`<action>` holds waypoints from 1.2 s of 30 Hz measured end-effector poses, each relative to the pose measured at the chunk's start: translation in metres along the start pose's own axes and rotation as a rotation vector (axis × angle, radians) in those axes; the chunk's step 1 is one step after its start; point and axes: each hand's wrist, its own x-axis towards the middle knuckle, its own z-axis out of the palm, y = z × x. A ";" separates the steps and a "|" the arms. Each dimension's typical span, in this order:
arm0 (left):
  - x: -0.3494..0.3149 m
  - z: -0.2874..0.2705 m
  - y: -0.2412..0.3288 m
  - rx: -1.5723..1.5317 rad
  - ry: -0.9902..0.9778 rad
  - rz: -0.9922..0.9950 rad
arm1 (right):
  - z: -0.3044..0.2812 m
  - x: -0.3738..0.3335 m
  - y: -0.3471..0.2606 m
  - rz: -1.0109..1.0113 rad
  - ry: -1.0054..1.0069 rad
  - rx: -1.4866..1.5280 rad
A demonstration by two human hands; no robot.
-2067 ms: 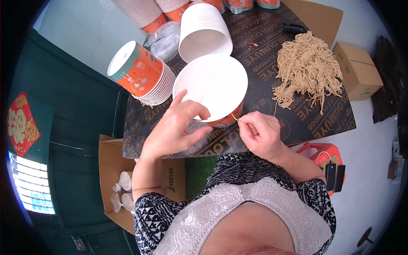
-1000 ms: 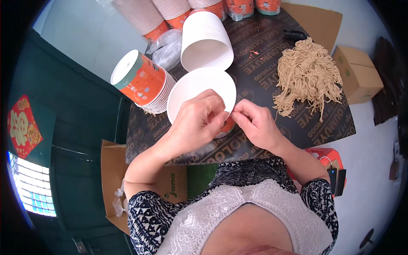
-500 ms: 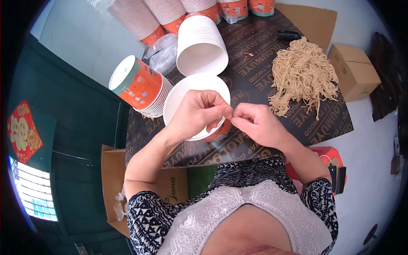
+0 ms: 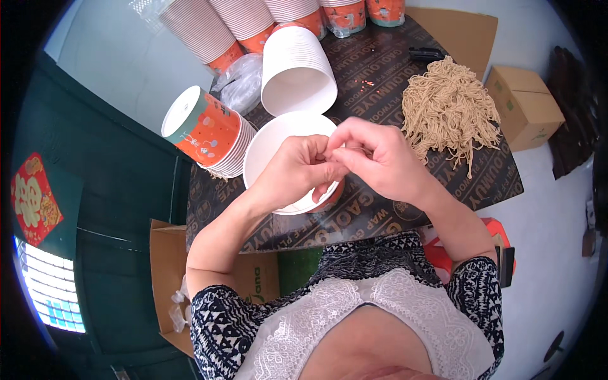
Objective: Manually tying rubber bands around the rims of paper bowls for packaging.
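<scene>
My left hand and my right hand meet over the right side of a white paper bucket that stands upright with its mouth up. Both hands are closed, thumbs pressed to fingers, with the fingertips touching or nearly so. A thin brownish bit shows between the right fingers, too small to name. Behind the bucket, a nested stack of white paper buckets lies on its side, mouth toward me. To the left, an orange and green stack of buckets rests bottom-up and tilted.
A heap of tan cords lies on the right of the dark printed table. Past it sits a small black object. Tall bucket stacks and a clear plastic bag are at the back. Cardboard boxes stand beyond the right edge.
My right hand has moved up and left, over the left fingertips, and turned so its fingers curl above them. My left hand has barely moved.
</scene>
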 end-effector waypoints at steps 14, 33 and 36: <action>0.000 -0.012 -0.006 -0.180 -0.074 -0.006 | 0.005 -0.019 0.011 -0.260 0.111 -0.351; 0.001 -0.009 -0.011 -0.213 0.010 0.003 | 0.015 -0.024 0.018 -0.444 0.144 -0.463; -0.002 -0.009 -0.012 -0.188 0.023 0.020 | 0.011 -0.020 0.024 -0.478 0.174 -0.520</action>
